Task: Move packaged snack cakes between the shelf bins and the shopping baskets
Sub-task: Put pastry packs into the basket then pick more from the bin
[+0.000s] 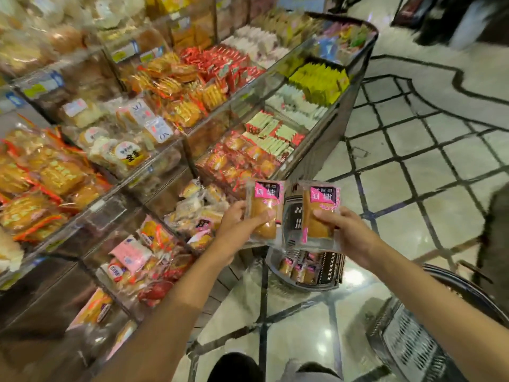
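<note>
My left hand grips a clear-wrapped snack cake with a pink label by its lower end. My right hand pinches a second, matching snack cake the same way. Both packs are held upright side by side in the air, over a dark shopping basket on the floor that holds several similar pink-labelled cakes. Just left of my left hand is the low shelf bin with more of these cakes.
Tiered clear bins of packaged breads, cakes and sweets fill the left side and run away to the top. A second dark basket stands at the lower right on the shiny tiled floor. My shoes show at the bottom.
</note>
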